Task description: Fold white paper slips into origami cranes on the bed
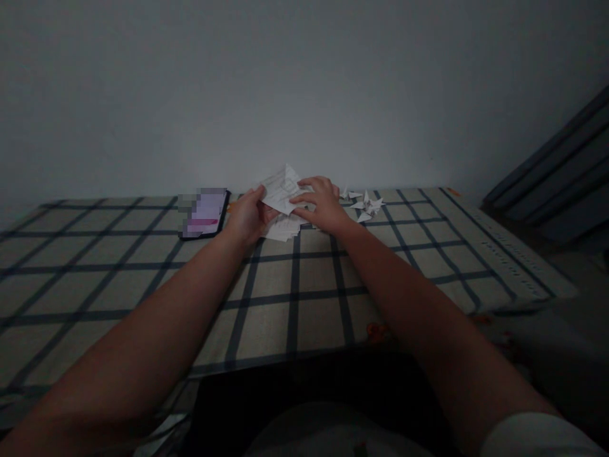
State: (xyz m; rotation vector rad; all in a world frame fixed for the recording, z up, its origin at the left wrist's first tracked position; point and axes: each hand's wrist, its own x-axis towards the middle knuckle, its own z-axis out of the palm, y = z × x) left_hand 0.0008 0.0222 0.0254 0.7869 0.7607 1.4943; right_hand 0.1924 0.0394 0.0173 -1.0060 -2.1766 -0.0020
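A creased sheet of paper (280,187) with faint lines on it is held up between my two hands above the table. My left hand (250,216) grips its left edge, thumb on top. At the right edge, the fingers of my right hand (323,203) are bent and rest against the paper. Beneath, a stack of loose paper sheets (283,228) lies on the cloth, partly covered by my hands and the held sheet. Several small folded paper pieces (368,206) with pointed tips lie just beyond my right hand.
A phone (207,214) with a lit, partly blurred screen lies left of my left hand. The checked tablecloth (314,324) covers the table, which meets a plain wall (295,82) at the back. Dark draped fabric (566,152) hangs at the far right.
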